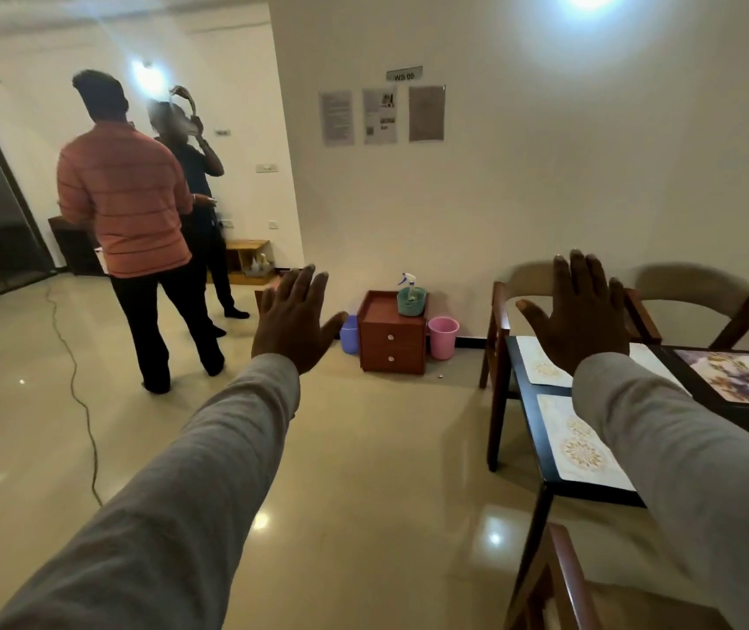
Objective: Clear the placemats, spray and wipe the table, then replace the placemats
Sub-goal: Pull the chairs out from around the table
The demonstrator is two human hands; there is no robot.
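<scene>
Both my arms reach forward in grey sleeves. My left hand [294,316] hovers over the floor with straight, spread fingers and holds nothing. My right hand [579,316] is likewise flat and empty, raised above the far end of the dark table [528,404]. Pale placemats with gold medallions lie on the table: one near [577,447], one farther [540,363]. A floral placemat [741,379] lies to the right. A spray bottle [408,280] stands in a green tub [411,302] on a small red-brown cabinet [393,341] by the wall.
Wooden chairs stand behind the table [500,320] and at its near end [563,579]. A pink bucket [443,337] and a blue bucket [349,335] flank the cabinet. Two people [136,211] stand at the left. A cable [77,384] runs across the tiled floor.
</scene>
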